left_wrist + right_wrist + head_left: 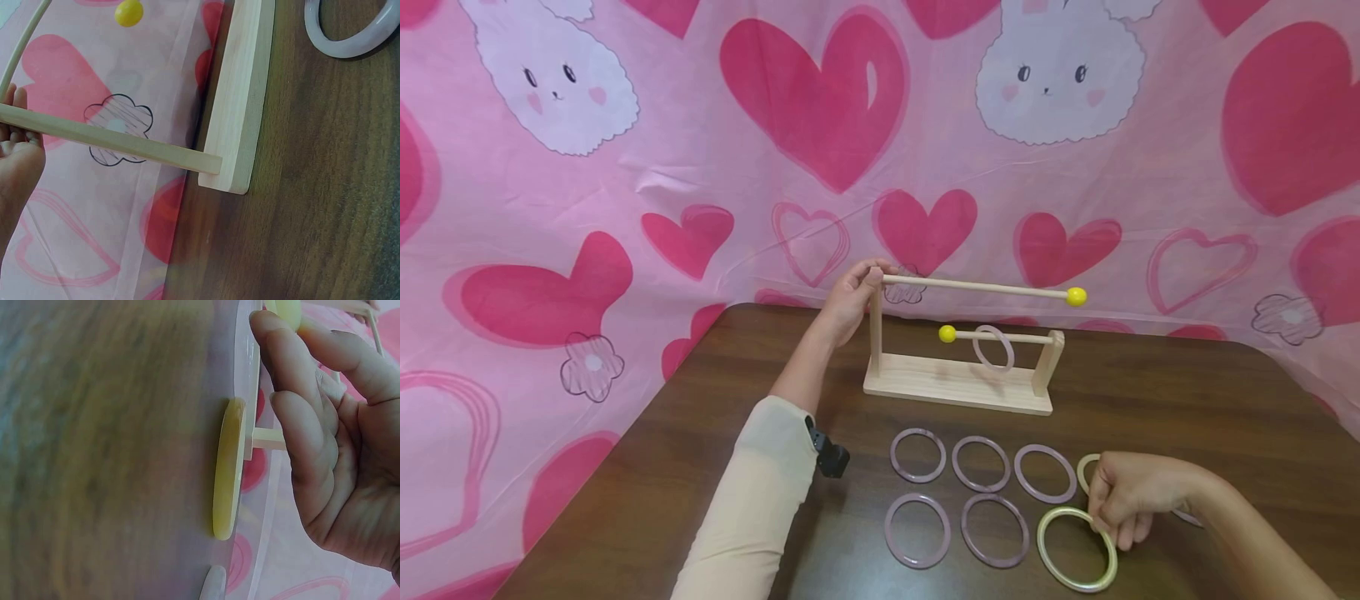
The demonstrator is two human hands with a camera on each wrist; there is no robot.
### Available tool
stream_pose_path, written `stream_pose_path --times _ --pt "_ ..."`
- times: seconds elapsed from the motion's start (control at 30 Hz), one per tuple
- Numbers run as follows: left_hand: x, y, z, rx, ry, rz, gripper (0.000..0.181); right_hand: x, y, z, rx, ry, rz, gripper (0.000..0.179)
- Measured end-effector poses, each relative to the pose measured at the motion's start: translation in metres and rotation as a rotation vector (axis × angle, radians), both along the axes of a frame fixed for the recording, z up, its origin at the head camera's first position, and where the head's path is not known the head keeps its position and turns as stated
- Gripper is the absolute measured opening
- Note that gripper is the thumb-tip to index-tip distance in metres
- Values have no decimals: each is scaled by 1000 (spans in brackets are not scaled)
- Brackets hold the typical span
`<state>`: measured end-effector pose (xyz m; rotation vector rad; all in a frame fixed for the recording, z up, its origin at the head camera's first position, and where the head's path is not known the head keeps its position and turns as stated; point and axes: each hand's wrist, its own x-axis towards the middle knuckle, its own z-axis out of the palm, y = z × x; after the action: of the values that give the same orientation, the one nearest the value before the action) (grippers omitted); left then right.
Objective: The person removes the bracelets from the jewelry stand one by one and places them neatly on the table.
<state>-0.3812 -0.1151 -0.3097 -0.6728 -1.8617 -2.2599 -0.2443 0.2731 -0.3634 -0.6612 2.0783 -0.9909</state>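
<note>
My left hand [848, 304] grips the top of the tall left post of a wooden stand [955, 383], thumb in front and fingers behind. Its long upper rod [977, 286] ends in a yellow knob and carries nothing. On the shorter lower rod hangs one pale lilac bangle [1011, 357]. Down at the right, my right hand [1138, 496] pinches a shiny yellow-green bangle [1042, 546] by its rim, between thumb and fingers. The right wrist view shows part of this held bangle [287, 311] at the top, with another yellow bangle [229, 469] flat on the table.
Several purple bangles [917, 432] lie in two rows before the stand. A pale yellow bangle [1082, 473] and a lilac one [1187, 518] are partly hidden by the right hand and wrist. Behind the brown table [700, 467] hangs a pink heart-patterned cloth [745, 167].
</note>
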Motion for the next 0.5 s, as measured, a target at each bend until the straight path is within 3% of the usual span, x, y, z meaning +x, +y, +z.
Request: stream_pose_path --times 0.5 --pt "0 1 1 -3 -20 5 23 1 0 1 49 26 -46 11"
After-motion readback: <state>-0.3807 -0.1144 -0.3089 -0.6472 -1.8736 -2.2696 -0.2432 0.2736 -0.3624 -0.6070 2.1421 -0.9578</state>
